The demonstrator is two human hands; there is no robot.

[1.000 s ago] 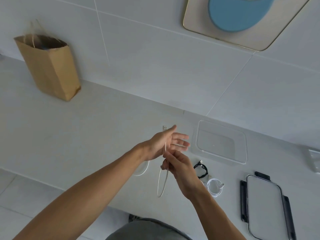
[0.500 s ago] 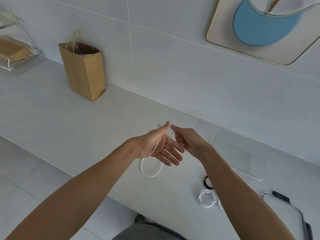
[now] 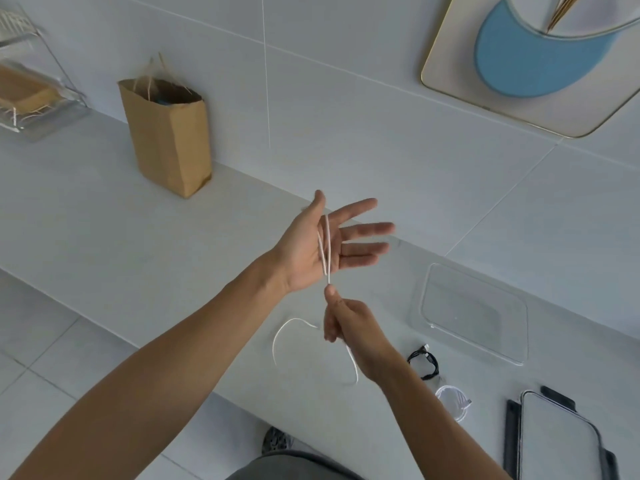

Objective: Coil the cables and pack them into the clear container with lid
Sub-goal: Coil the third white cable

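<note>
- Two coiled cables [image 3: 437,382] wait on our desk [image 3: 104,216]; the clear container [image 3: 474,311] holds nothing.
- Our left hand [image 3: 311,247] is spread, our right hand [image 3: 349,327] pinches the white cable [image 3: 326,247], half wound.

view: single head cam, wide-angle, no second view to overlap
position: above the near edge of the pale grey worktop [image 3: 104,237], at the person's head
facing: forward and down, rolled so the worktop's far edge runs diagonally from upper left to lower right
range: close; left hand [image 3: 311,247] and right hand [image 3: 353,334] sit mid-frame, both forearms run in from the bottom edge
far field: white tiled wall [image 3: 346,116] fills the top half
frame limits: brown paper bag [image 3: 166,140] at the far edge upper left, black-clipped rectangular lid [image 3: 561,441] cropped at lower right
distortion: straight tile seams bend slightly near the borders
</note>
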